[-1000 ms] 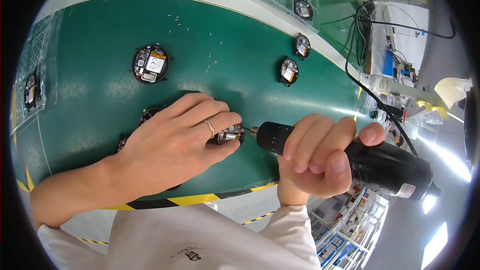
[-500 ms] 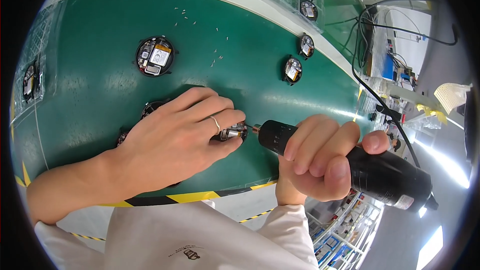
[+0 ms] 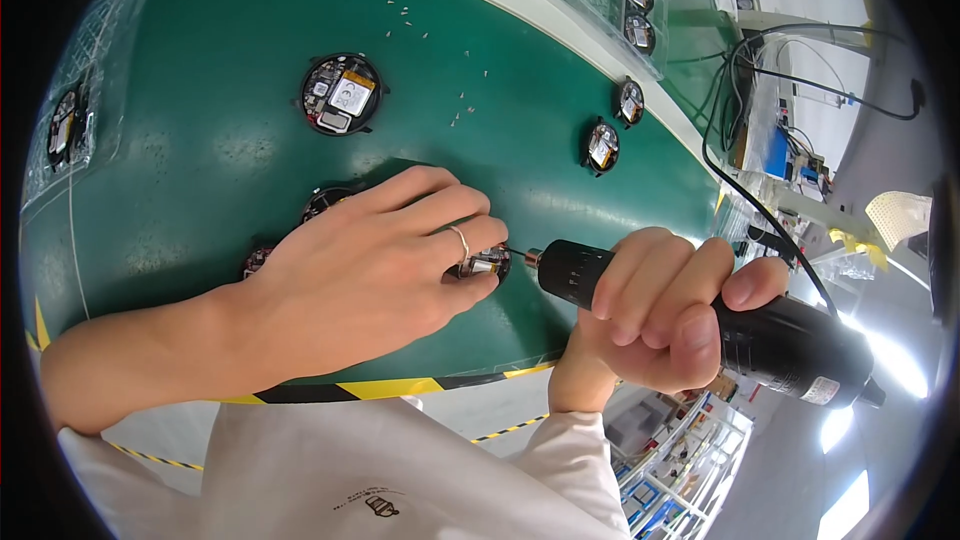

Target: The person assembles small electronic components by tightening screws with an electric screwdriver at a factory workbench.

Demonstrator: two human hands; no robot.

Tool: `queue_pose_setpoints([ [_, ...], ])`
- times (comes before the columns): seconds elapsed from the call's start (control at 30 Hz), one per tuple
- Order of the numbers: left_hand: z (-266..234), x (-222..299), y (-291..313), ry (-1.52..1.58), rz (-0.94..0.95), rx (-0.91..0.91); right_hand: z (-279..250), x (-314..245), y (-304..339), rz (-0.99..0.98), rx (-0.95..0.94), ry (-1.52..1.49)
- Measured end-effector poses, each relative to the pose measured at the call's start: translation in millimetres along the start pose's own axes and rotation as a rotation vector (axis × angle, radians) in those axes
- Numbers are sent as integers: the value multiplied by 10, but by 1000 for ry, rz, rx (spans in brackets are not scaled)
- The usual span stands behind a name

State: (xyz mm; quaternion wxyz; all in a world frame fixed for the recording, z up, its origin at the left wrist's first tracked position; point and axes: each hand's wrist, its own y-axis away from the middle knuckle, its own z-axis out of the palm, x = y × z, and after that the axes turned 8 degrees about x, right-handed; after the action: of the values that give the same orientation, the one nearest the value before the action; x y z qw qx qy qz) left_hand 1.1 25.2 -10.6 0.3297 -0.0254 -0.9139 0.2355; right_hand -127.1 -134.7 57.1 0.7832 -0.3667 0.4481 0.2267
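My left hand [image 3: 370,255] lies over the near part of the bench, fingers curled around a round black watch body [image 3: 488,263] with its circuitry exposed. Only the right part of that watch body shows past my thumb and forefinger. In my right hand [image 3: 665,310] is a black electric screwdriver [image 3: 568,272], tilted sideways with its thin bit at the watch body's right edge; whether the bit sits in a screw is too small to tell. Two more watch bodies, one above my left hand [image 3: 328,200] and one beside its wrist [image 3: 258,258], are partly hidden.
Another open watch body [image 3: 340,94] lies farther back on the green mat [image 3: 230,0]. Tiny screws [image 3: 406,12] are scattered near it. Two watch bodies [image 3: 601,146] stand at right. Clear plastic trays [image 3: 590,10] hold others. A black cable [image 3: 745,180] hangs at right.
The whole view has shifted slightly, so the bench things appear farther right. My left hand still grips the watch body, and the screwdriver bit stays at its edge.
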Motion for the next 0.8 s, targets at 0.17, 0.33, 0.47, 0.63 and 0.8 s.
queue_pose_setpoints([
  [0.17, -15, 7, -6, 5, -5, -17, -27, -4, -7, -6, -29, 35],
  [0.33, 4, -10, -5, -5, 23, 13, -97, -24, -78, -78, -55, -34],
  [0.47, -38, 0, -52, 136, -60, 69, -93, -33, -68, -109, -31, -158],
  [0.63, -26, -30, -66, 185, -124, 135, -8, -17, -39, -87, -94, -239],
  [0.8, -18, -34, -31, 143, -106, 135, -37, -44, 13, -13, 39, -235],
])
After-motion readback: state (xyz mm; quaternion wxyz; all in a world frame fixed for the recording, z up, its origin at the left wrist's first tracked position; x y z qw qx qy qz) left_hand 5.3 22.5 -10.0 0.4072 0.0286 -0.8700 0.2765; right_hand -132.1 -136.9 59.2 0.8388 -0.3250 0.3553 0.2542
